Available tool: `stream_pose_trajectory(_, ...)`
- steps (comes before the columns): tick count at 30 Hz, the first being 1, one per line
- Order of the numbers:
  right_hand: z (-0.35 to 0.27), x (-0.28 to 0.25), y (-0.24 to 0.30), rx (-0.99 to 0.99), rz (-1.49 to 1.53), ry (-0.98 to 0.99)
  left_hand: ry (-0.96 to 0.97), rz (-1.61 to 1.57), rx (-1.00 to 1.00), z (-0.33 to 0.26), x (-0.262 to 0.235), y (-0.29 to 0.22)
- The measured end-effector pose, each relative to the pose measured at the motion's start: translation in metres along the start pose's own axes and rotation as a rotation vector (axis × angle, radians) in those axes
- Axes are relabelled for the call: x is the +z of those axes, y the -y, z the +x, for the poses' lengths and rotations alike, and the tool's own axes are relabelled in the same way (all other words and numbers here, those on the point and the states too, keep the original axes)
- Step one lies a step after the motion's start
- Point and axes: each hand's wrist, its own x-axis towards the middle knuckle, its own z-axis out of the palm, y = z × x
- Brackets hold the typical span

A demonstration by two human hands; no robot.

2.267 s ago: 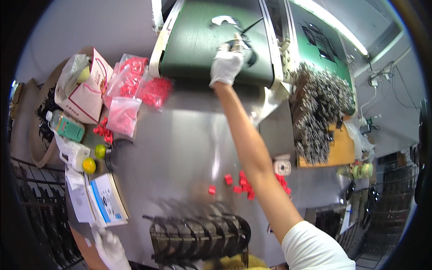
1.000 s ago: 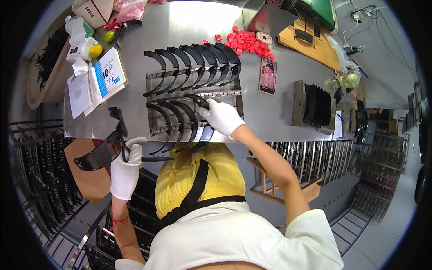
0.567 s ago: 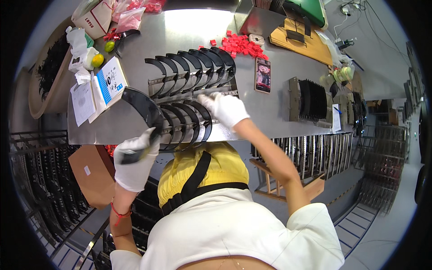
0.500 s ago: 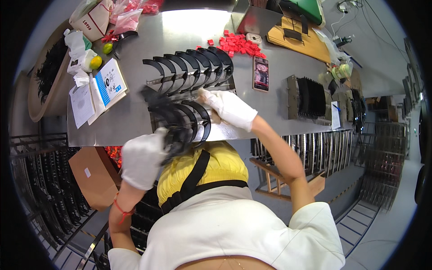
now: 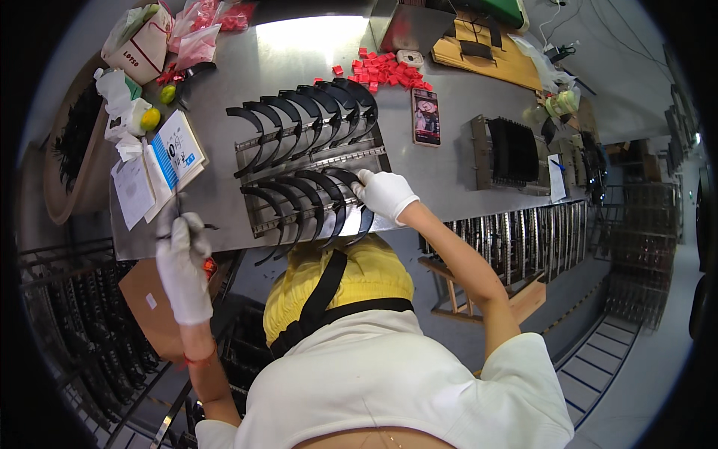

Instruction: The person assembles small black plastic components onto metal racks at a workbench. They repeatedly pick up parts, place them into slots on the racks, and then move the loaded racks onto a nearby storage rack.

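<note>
A metal rack [image 5: 321,159] lies on the steel table, with curved black strips standing in two rows across it. My gloved right hand [image 5: 385,196] is at the right end of the near row, its fingers closed on the upper end of a curved black strip [image 5: 365,218]. My gloved left hand [image 5: 183,258] is off to the left, over the table's front edge and above a cardboard box. Its fingers are pinched around a thin dark piece [image 5: 212,227], too blurred to name. The far row of curved strips [image 5: 303,120] stands untouched.
Red clips [image 5: 385,71] lie loose behind the rack, beside a phone [image 5: 426,117]. An open notebook [image 5: 176,153] and a yellow fruit [image 5: 150,118] are at left. Another loaded rack [image 5: 512,153] stands at right. A wooden stool [image 5: 449,292] is below the table.
My left hand has swung left, away from the rack. More curved strips now stand in the near row. My right hand has shifted slightly nearer and to the right, onto the end strip.
</note>
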Motion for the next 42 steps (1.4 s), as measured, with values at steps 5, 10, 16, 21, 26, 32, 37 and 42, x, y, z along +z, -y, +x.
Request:
stream_pose_trajectory(5,-0.004,-0.007,0.006,0.039,0.101,0.009,-0.232,1.005,1.022,-0.048,-0.047,-0.016)
stream_pose_trajectory(10,-0.001,-0.013,0.013,0.014,0.053,-0.045,-0.869,1.588,1.052,0.087,-0.219,-0.092)
stream_pose_trajectory(16,-0.002,-0.006,0.02,0.026,-0.036,-0.08,-0.684,1.205,0.895,0.143,-0.084,-0.136)
stream_pose_trajectory(21,0.004,-0.005,0.01,0.106,0.043,-0.027,0.576,1.118,1.128,0.091,0.064,0.007)
stream_pose_trajectory(26,-0.04,-0.03,-0.038,0.253,0.253,-0.203,1.279,0.899,1.165,0.018,0.123,0.084)
stream_pose_trajectory(32,-0.078,-0.053,-0.088,0.23,0.712,-0.074,1.467,0.698,0.941,-0.032,0.151,0.089)
stream_pose_trajectory(37,-0.059,-0.13,-0.158,0.149,0.716,-0.135,1.46,0.738,0.268,-0.063,0.187,0.088)
stream_pose_trajectory(42,0.007,-0.222,-0.291,0.132,0.719,-0.445,1.118,0.338,-0.176,-0.089,0.27,0.116)
